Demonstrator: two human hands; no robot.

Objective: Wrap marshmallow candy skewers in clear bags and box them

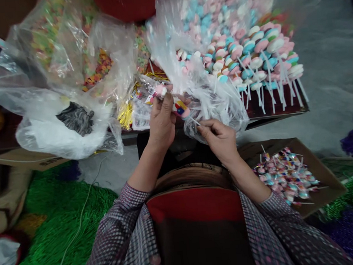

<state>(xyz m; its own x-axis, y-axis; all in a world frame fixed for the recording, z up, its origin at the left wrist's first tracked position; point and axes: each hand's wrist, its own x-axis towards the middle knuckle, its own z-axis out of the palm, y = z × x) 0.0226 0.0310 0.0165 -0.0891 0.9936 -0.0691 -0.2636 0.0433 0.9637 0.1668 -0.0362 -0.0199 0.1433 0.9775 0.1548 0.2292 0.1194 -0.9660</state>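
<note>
My right hand (220, 138) pinches the thin white stick of a candy lollipop (185, 112), whose pink end points up and left toward my other hand. Printed plastic in red, yellow and blue lies about the candy. My left hand (162, 119) is closed, thumb against fingers, on the clear printed wrapper (159, 91); pink and white show by its fingertips. How far the wrapper covers the candy I cannot tell. Just beyond lie a stack of printed wrappers (140, 116) and gold twist ties (126, 116). A clear bag with white sticks (213, 100) sits behind my right hand.
Skewered pink, white and blue candies (263, 54) line the table's right edge. Behind are bags of marshmallow-like candy (222, 4), gummies (57, 39) and a red basket (130, 3). A cardboard box (323, 175) of wrapped lollipops stands lower right; green strands (68, 221) cover the floor left.
</note>
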